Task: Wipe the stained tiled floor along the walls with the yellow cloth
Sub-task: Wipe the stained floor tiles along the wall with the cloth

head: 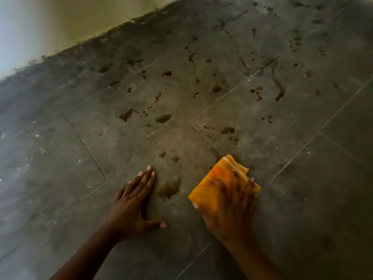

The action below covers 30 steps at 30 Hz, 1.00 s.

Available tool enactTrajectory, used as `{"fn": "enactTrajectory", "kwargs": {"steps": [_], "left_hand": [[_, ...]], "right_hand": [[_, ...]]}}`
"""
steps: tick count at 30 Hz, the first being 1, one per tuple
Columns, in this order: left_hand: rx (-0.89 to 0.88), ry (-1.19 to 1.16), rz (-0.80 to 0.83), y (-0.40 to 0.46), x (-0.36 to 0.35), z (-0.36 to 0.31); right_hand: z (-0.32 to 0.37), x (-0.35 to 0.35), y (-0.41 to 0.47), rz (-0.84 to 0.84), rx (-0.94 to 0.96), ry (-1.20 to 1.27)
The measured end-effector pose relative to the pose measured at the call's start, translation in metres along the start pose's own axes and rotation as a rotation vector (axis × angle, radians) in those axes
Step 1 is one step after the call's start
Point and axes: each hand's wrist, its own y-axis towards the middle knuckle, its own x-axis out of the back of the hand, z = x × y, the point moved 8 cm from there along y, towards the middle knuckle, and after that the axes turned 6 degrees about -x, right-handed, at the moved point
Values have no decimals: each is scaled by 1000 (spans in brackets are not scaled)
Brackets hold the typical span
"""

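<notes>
A folded yellow cloth [218,182] lies flat on the grey tiled floor [302,209] at the lower middle. My right hand [230,207] lies on top of it, fingers spread, pressing it down; the hand is blurred. My left hand [135,201] rests flat on the floor to the left of the cloth, fingers straight and thumb out. Between the two hands sits a brown wet stain [170,187]. Many brown and dark red stains [163,118] dot the tiles further out, toward the wall.
A pale wall [70,21] runs diagonally across the upper left, meeting the floor at a dark grimy edge [113,35]. White specks lie scattered on the tiles at the left. Grout lines cross the floor diagonally.
</notes>
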Motion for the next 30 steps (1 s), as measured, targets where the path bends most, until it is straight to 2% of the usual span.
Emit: {"fn": "enactTrajectory", "kwargs": {"steps": [2, 4, 6, 7, 8, 11, 13, 15, 17, 20, 22, 24, 26, 28, 30], "left_hand": [[-33, -21, -11, -1, 1, 0], [-50, -218, -36, -2, 7, 6], [17, -403, -108, -3, 20, 27], [46, -383, -141, -1, 25, 34], [70, -285, -179, -1, 33, 46], [79, 49, -251, -1, 38, 61], [94, 137, -300, -1, 38, 60], [137, 128, -363, -4, 37, 61], [240, 94, -446, -10, 39, 71], [315, 84, -497, -15, 35, 82], [309, 62, -504, -15, 32, 86], [310, -9, -523, -15, 38, 93], [301, -66, -523, -15, 46, 98], [275, -60, -516, -12, 50, 97], [272, -5, -515, -7, 50, 94]], "right_hand": [[1, -5, -3, -64, -89, 21], [6, 0, 6, -141, -234, 87], [25, -3, 16, -173, -344, 217], [36, -5, 17, -179, -348, 235], [58, -8, 17, -192, -286, 234], [111, -25, -5, -164, 72, 145], [107, -31, -18, -149, 200, 96], [81, -27, -20, -187, 167, 32], [63, -19, -1, -211, 8, 25], [88, -21, 46, -227, -217, 127], [129, -28, 53, -202, -130, 134], [156, -34, 28, -159, 87, 73], [139, -35, -11, -158, 229, 8], [96, -27, -18, -183, 202, -43], [61, -19, 15, -225, -35, -23]]}}
